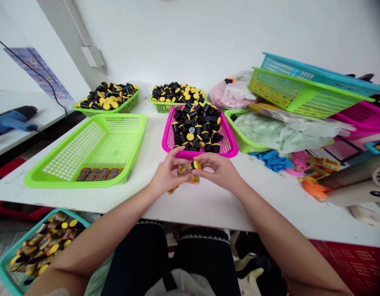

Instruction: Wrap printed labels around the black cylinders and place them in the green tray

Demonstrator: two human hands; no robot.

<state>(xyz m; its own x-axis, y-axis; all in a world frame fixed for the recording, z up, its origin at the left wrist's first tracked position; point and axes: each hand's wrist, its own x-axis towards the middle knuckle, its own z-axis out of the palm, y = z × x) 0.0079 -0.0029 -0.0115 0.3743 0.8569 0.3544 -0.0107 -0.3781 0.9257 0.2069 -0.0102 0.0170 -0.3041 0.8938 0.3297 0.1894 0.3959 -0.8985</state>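
Above the white table, a small cylinder (186,168) with a colourful printed wrapper and a yellow end lies sideways between my hands. My left hand (165,173) is closed around its wrapped end, while the fingertips of my right hand (222,170) pinch it at the yellow end. Printed wrappers (194,179) show beneath it, partly hidden by my fingers. Just beyond my hands is a magenta basket (231,148) heaped with black cylinders with yellow ends (205,127). To the left, a green basket (137,142) holds a row of printed wrapped pieces (100,174).
Two green baskets (128,106) of black-and-yellow cylinders stand at the back. Stacked baskets (300,92) and plastic bags (266,127) crowd the right, near a beige device (359,189). A teal basket (6,263) of wrapped cylinders sits lower left. A blue heat gun (14,119) lies far left.
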